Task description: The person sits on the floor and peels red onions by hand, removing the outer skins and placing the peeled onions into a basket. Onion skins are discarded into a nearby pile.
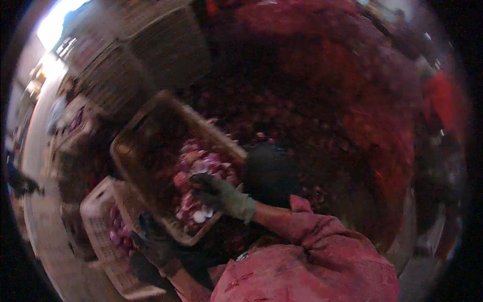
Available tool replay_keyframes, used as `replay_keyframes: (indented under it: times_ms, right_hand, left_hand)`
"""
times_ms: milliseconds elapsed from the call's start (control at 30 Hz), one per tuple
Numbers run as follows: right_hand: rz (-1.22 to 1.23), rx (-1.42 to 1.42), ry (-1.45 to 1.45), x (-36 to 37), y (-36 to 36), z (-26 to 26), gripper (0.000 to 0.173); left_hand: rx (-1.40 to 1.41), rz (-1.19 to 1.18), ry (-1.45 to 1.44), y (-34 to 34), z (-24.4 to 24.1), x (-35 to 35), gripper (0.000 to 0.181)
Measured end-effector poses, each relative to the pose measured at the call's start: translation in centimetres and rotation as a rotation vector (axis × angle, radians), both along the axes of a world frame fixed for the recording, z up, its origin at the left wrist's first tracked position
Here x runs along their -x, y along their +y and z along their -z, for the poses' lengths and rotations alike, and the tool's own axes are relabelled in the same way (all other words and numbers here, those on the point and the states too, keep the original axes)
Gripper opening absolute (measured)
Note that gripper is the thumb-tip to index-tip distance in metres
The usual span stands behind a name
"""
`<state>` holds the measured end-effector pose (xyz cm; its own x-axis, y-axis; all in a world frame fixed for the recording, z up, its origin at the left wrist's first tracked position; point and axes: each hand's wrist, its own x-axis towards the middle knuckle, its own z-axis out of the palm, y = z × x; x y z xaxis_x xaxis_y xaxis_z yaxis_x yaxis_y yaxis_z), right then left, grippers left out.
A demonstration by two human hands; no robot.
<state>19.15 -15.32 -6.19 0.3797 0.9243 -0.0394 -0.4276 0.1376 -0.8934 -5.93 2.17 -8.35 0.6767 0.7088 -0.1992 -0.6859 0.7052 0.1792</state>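
Note:
In the head view my right hand [222, 194], in a pale glove with dark, soiled fingers, rests over a heap of pinkish-purple bulbs, apparently red onions [203, 162]. They lie in the near right part of a brown plastic crate [169, 232], which is tilted. My left hand [156, 241], in a dark glove, is beside that crate's near left side, next to a pale pink crate [96, 222] with more purple bulbs [119, 230]. Blur and shadow hide whether either hand grips anything.
Stacked crates [169, 49] stand beyond the brown crate. A large, dark heap of similar bulbs [271, 109] spreads ahead and to the right, near red sheeting [377, 139]. A dark rounded object [271, 173] sits by my right wrist. A pale floor strip [37, 211] runs at far left.

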Motion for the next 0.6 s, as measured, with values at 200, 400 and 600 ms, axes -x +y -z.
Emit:
replay_keyframes:
  times_ms: [200, 400, 600]
  right_hand:
    - [0.235, -0.313, 0.868, -6.7, -5.9, -7.6, 0.045]
    - [0.841, -0.021, 0.269, -18.4, -15.6, 0.6, 0.035]
    - [0.806, 1.072, -1.229, -24.7, -32.0, 26.1, 0.037]
  left_hand:
    - [-0.886, 0.061, 1.055, -8.3, -1.9, -8.5, 0.047]
    - [-1.414, 0.475, 1.183, -7.0, 2.9, -10.7, 0.037]
    - [-0.978, 0.507, 1.097, -11.8, -1.8, -18.6, 0.031]
